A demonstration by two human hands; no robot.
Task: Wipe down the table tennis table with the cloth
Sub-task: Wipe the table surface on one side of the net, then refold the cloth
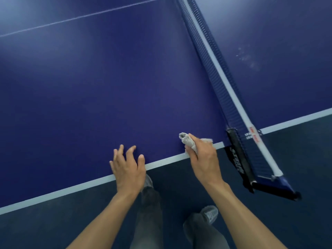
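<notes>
Cloth (187, 141): bunched, clenched in the fingers of the right hand (203, 159) at the near edge of the bench (107, 96), close to the net post (237, 151). Left hand (128, 169) released, fingers spread over that edge. Seemingly early in wiping; next calls for pressing down and sweeping across the blue top.

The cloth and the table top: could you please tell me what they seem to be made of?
The cloth looks like soft pale grey fabric: it bunches and creases in the right hand. The table top looks like a hard, smooth board with a satin blue painted finish: it shows soft light patches and a crisp white edge line.
</notes>
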